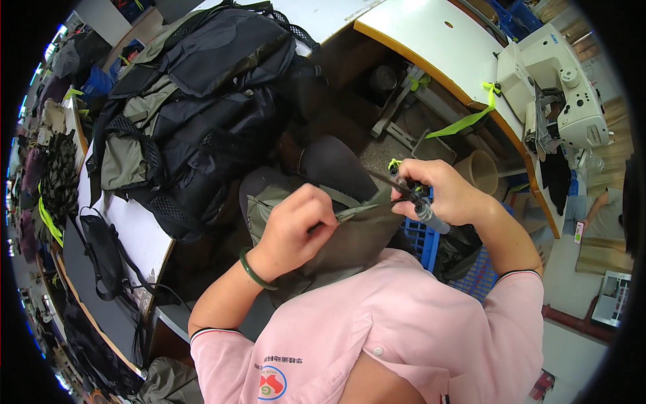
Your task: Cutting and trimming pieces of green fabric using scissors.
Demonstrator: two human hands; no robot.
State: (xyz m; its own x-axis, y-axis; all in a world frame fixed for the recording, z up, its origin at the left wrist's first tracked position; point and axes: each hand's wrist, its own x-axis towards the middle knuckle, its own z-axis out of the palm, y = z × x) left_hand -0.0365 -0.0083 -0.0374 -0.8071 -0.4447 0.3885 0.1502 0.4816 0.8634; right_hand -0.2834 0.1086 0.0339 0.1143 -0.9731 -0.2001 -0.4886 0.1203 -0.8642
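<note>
An olive-green fabric piece (356, 236) lies across my lap. My left hand (304, 225), with a green bangle at its wrist, is closed in a pinch on the fabric's upper edge. To the right, my right hand (445, 190) is wrapped round a dark scissors-like cutting tool (425, 207) with a grey, see-through part and a bit of yellow-green ribbon. Its slim dark end points left, above the fabric. The fingers partly cover the tool, so its exact kind is unclear.
Black and olive backpacks (208, 101) are heaped on the white table (145, 232) at the left. A white sewing machine (565, 94) stands on another table (431, 37) at the right. Below my right arm sits a blue crate (474, 279) near a tan bin (479, 170).
</note>
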